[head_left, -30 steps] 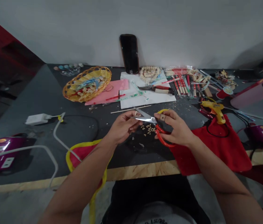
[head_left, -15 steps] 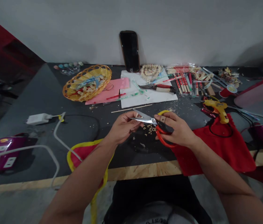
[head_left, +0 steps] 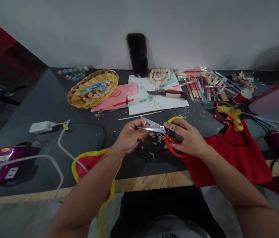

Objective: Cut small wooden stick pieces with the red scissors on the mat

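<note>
My right hand (head_left: 190,137) is wrapped round the red, yellow and black handles of a pair of scissors (head_left: 155,128). The blades are spread apart and point left, reaching my left hand (head_left: 129,136). Closed in a pinch, that hand grips a thin pale stick (head_left: 145,122), of which only a short end shows between the blades. Beneath the scissors, on the dark table (head_left: 134,165), lie several short cut pieces (head_left: 159,138). A long thin stick (head_left: 140,115) rests just beyond the hands.
Behind the hands are a yellow basket (head_left: 71,96), pliers (head_left: 171,94) on white paper (head_left: 159,107) and a leaning phone (head_left: 138,54). To the right are packets of chopsticks (head_left: 195,88), a yellow glue gun (head_left: 230,115) and red cloth (head_left: 240,158). A white cable (head_left: 60,142) crosses the left side.
Both hands stay almost in place, with the scissors still spread round the pale stick. The whole view has shifted very slightly.
</note>
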{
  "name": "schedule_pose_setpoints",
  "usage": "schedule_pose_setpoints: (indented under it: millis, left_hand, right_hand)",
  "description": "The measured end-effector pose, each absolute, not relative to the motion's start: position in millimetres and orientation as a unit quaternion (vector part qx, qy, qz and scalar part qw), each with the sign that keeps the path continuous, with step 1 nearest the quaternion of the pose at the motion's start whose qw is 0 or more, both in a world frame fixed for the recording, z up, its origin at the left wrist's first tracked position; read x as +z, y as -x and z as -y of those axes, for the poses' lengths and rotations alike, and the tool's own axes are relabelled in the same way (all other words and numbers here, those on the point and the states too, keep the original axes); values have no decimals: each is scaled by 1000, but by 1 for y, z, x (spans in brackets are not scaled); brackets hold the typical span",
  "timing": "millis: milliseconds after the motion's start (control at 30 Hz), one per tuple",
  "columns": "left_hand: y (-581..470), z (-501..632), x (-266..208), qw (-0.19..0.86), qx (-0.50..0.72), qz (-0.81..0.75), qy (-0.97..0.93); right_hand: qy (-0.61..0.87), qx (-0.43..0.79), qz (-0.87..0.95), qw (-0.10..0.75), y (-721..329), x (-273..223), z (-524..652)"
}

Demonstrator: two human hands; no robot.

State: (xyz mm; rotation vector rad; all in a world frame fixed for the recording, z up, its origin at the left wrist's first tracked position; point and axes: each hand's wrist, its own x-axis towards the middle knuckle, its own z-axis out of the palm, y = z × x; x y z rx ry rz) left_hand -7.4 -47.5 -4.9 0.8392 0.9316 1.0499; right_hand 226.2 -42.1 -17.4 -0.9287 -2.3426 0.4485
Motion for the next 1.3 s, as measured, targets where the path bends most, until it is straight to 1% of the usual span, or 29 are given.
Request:
schedule_pose_setpoints:
  millis: [400,500,600,700,800,867,1033,1133,1200,1233,1300]
  left_hand:
    - [7,51,-2,691,484,-386,-374]
    - [8,51,0,692,476,-394,-373]
    - [9,49,1,684,459,-420,-380]
    - [8,49,0,682,390,-449,-427]
    - [9,49,-4,664,294,-474,-499]
    - [10,49,-6,649,258,-487,-524]
    - [9,47,-9,657,256,-492,-510]
    - [6,48,-10,667,260,-487,-502]
    - [4,49,-12,670,259,-486,-498]
    - [3,49,-13,671,257,-485,-498]
    - [1,51,-14,674,254,-482,-500]
  right_hand:
    - [328,131,878,323,-227,-20,41]
    - [367,131,847,361,-227,-18,43]
    - [426,184,801,380,-225,-13,44]
    - [469,209,788,340,-226,-10,41]
    - [523,151,798,260,-236,-11,31]
    - [544,108,803,218,-246,-14,24]
    - [566,69,805,165,-265,-22,15]
    - [551,56,822,133,-267,-23,14]
    - [532,44,832,151,-262,-20,16]
    - [517,44,835,181,-258,-19,18]
    - [470,72,837,271,-246,-16,24]
